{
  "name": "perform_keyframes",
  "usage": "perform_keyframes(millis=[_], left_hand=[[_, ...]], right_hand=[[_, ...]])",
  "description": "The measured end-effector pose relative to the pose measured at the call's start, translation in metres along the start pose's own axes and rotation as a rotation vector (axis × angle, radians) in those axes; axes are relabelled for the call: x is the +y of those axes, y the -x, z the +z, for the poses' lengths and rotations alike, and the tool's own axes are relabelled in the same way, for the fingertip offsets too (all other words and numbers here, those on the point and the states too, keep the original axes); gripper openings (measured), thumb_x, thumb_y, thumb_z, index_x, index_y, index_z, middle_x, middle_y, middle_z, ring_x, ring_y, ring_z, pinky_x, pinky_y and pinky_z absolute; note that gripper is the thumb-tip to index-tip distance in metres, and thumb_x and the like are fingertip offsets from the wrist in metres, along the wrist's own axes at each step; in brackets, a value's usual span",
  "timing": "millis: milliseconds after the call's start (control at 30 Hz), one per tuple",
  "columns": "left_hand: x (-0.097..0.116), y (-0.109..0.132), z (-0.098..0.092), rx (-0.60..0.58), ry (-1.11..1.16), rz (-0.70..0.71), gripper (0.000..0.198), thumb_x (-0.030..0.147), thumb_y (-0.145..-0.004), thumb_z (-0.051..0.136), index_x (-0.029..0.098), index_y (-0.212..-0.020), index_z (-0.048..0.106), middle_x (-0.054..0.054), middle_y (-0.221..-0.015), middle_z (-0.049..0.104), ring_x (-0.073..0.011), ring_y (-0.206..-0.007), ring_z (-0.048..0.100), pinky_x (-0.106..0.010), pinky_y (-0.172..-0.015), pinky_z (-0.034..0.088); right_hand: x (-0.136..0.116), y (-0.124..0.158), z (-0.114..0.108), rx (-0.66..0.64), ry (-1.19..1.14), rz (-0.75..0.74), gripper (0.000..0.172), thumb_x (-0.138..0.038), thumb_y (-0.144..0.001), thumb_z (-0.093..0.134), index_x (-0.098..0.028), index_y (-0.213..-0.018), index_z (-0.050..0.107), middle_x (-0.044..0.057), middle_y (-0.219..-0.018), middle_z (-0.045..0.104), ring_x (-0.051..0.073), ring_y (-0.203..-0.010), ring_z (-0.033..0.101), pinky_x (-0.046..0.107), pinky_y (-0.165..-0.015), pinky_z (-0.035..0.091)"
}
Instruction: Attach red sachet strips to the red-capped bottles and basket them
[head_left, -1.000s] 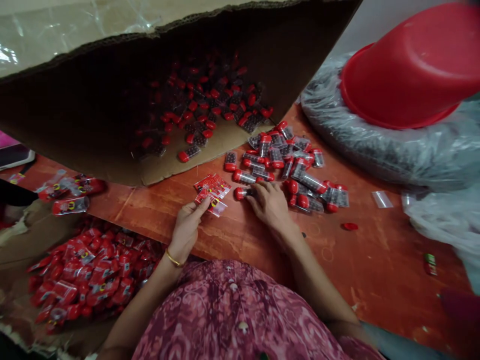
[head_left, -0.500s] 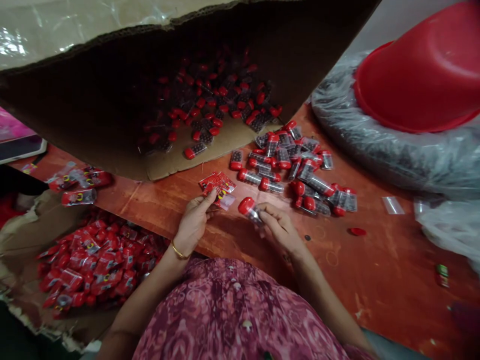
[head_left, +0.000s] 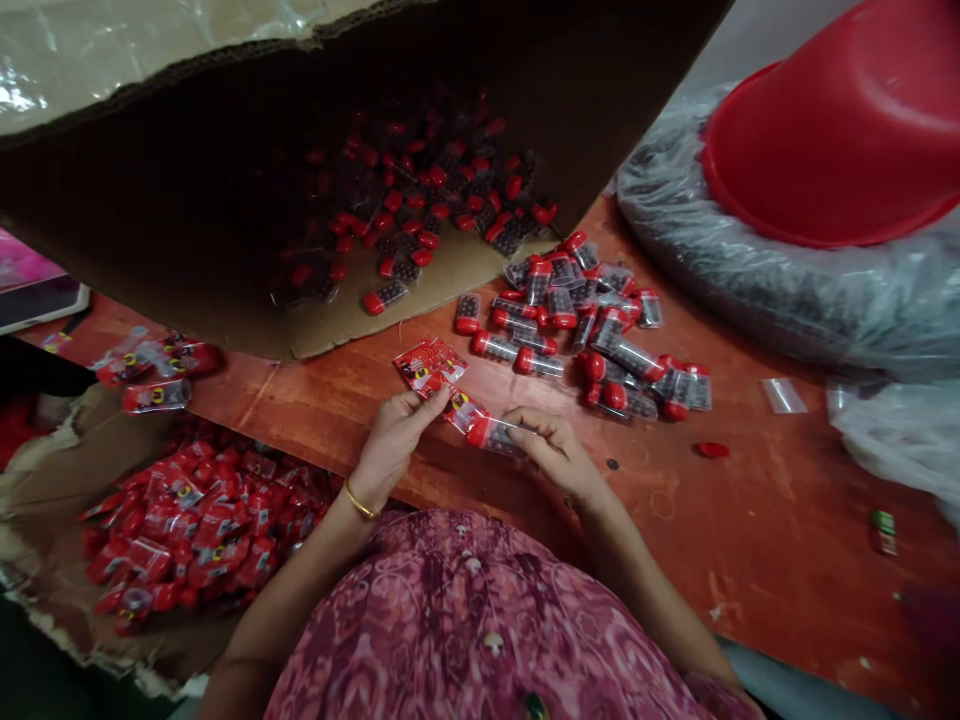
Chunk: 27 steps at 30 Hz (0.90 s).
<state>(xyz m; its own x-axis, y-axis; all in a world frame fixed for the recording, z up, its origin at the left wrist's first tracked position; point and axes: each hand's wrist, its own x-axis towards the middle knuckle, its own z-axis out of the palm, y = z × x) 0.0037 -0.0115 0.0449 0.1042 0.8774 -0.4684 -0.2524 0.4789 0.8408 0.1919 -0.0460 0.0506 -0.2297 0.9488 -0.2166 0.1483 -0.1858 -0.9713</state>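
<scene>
My left hand (head_left: 394, 450) pinches a small stack of red-printed plastic packets (head_left: 429, 366) between thumb and fingers, with a clear bag part (head_left: 463, 410) sticking out toward my right. My right hand (head_left: 553, 450) holds a clear tube with a red cap (head_left: 491, 436) by its far end. The red cap touches the clear part of the packet. Whether the tube is inside the packet, I cannot tell. A loose heap of similar red-capped tubes (head_left: 577, 320) lies just beyond my right hand.
A cardboard flap (head_left: 420, 300) holds more tubes. Filled red packets lie in a torn box (head_left: 202, 530) at lower left. An upturned red basin (head_left: 840, 130) sits on a plastic-wrapped bundle (head_left: 787, 290) at right, beside the orange wooden table (head_left: 750, 510).
My right hand has carried the red-capped tube left to the packet, and the tube now lies nearly level. My left hand has turned the packets, bringing their clear part toward the tube.
</scene>
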Motion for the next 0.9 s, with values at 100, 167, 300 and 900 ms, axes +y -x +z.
perform_keyframes(millis=[100,167,300,900], left_hand=[[0.001,0.001,0.001,-0.036,0.013,-0.035,0.042,0.050,-0.053,0.079,0.011,-0.065,0.068,-0.001,-0.061,0.065,-0.0099,-0.057,0.054,-0.022,-0.059,0.042],[0.001,0.002,0.002,-0.062,0.026,-0.023,0.040,0.049,-0.056,0.078,0.012,-0.068,0.068,-0.001,-0.064,0.065,-0.0101,-0.059,0.054,-0.023,-0.061,0.043],[-0.007,0.003,0.007,-0.053,0.047,0.066,0.033,0.040,-0.059,0.078,0.014,-0.077,0.067,0.001,-0.072,0.066,-0.0103,-0.066,0.056,-0.023,-0.068,0.045],[-0.019,-0.003,0.022,-0.115,0.095,0.121,0.028,0.041,-0.065,0.072,0.014,-0.067,0.065,0.001,-0.061,0.061,-0.0095,-0.058,0.051,-0.022,-0.058,0.041]], right_hand=[[0.005,-0.001,0.004,0.027,-0.067,0.040,0.034,-0.051,-0.075,0.056,-0.017,-0.070,0.058,-0.004,-0.053,0.046,0.008,-0.046,0.040,0.020,-0.043,0.032],[0.007,-0.001,0.007,0.036,-0.109,0.059,0.036,-0.053,-0.074,0.056,-0.017,-0.071,0.057,-0.004,-0.052,0.046,0.008,-0.043,0.040,0.020,-0.041,0.032],[0.011,-0.002,0.014,0.045,-0.154,0.051,0.038,-0.055,-0.075,0.056,-0.017,-0.074,0.058,-0.004,-0.054,0.047,0.007,-0.042,0.041,0.019,-0.039,0.032],[0.016,-0.015,0.048,0.318,-0.294,0.010,0.037,-0.057,-0.078,0.054,-0.020,-0.077,0.047,-0.008,-0.048,0.051,0.004,-0.032,0.038,0.017,-0.033,0.030]])
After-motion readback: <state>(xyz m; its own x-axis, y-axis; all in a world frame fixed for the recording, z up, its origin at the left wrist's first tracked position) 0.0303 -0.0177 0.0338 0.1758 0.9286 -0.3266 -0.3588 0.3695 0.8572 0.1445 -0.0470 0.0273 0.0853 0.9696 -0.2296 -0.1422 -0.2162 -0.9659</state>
